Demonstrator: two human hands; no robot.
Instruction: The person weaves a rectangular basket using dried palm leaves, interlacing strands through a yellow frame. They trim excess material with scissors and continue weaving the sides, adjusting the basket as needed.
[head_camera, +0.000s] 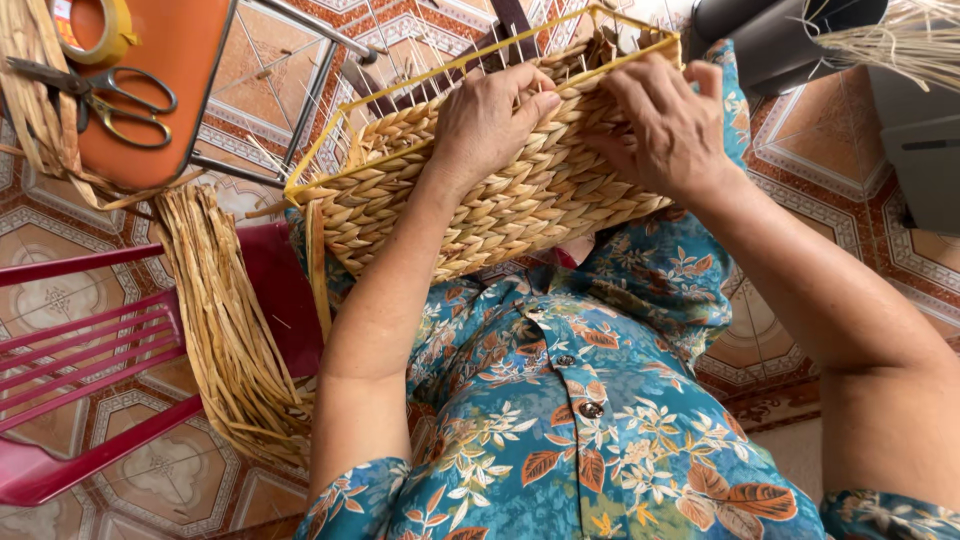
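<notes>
- The basket, a half-woven panel of braided straw on a yellow wire frame, rests tilted on the person's lap, against the floral shirt.
- Its long axis runs from lower left to upper right; both hands sit at the upper right end, side by side and nearly touching.
- The left hand lies curled over the weave near the top edge, fingers bent down onto the braid, pressing rather than gripping.
- The right hand is nearer the frame's corner, its fingers hooked over the rim; whether they pinch a strand I cannot tell.
- A straw bundle hangs over a red chair to the left, well apart from both hands.
- Scissors and a tape roll lie on an orange stool at upper left.
</notes>
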